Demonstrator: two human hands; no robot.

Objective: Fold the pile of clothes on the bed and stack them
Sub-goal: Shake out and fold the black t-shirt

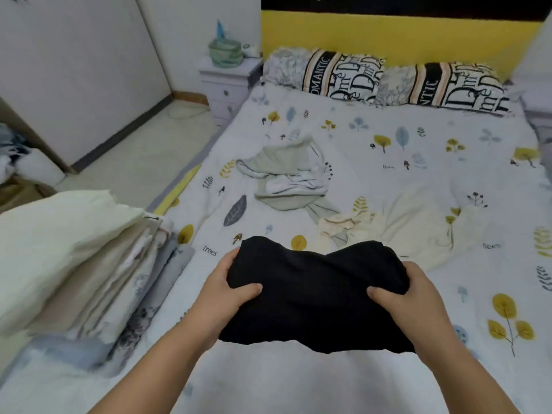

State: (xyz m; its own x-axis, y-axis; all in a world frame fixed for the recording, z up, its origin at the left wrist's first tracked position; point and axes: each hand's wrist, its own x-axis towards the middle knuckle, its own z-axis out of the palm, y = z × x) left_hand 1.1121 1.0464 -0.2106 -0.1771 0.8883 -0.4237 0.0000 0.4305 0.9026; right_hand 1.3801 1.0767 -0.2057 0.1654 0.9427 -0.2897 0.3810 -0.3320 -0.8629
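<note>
A folded black garment is held just above the bed near its front edge. My left hand grips its left side, thumb on top. My right hand grips its right side the same way. Farther back lie a crumpled pale green and white garment and a crumpled cream garment, both unfolded on the tree-print sheet.
A stack of folded cream and patterned bedding sits at the bed's left front corner. Two lettered pillows lean at the yellow headboard. A white nightstand stands left of the bed, with floor beside it.
</note>
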